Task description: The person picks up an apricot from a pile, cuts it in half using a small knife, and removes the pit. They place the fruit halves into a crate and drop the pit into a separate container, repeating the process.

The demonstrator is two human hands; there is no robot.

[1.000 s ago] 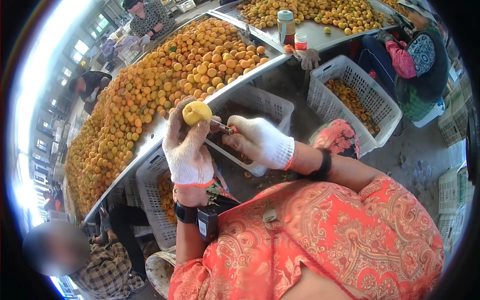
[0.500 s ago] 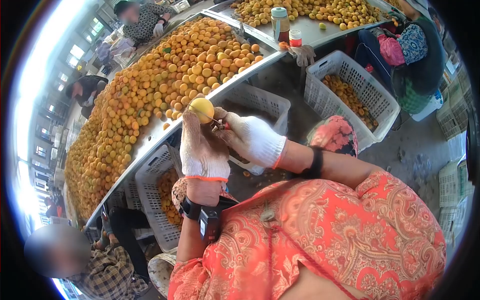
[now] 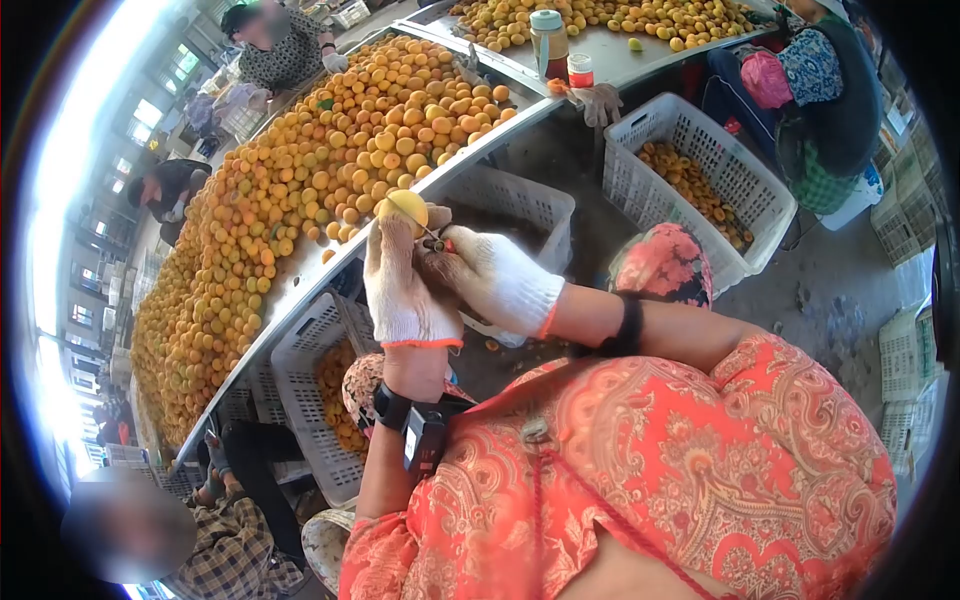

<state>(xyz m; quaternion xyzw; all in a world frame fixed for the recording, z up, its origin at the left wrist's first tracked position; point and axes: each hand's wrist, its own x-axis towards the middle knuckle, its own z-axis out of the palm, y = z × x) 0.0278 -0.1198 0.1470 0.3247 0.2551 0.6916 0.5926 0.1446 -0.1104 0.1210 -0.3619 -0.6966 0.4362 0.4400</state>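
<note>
My left hand, in a white knitted glove with an orange cuff, is closed around a yellow apricot held up at its fingertips. Close beside it, my gloved right hand grips a small tool with a thin metal end and a bit of red. The tool's tip meets the right side of the apricot; most of its handle is hidden in my fingers. Both hands are in front of the table edge, just short of a large heap of apricots.
Under the table edge stand a white crate and another crate with apricot pieces. A third crate of cut apricots is at right. A bottle and red jar stand on the table. Co-workers sit around.
The view has shifted slightly. My left hand has turned a little around the apricot, and the tool still meets the fruit's side.
</note>
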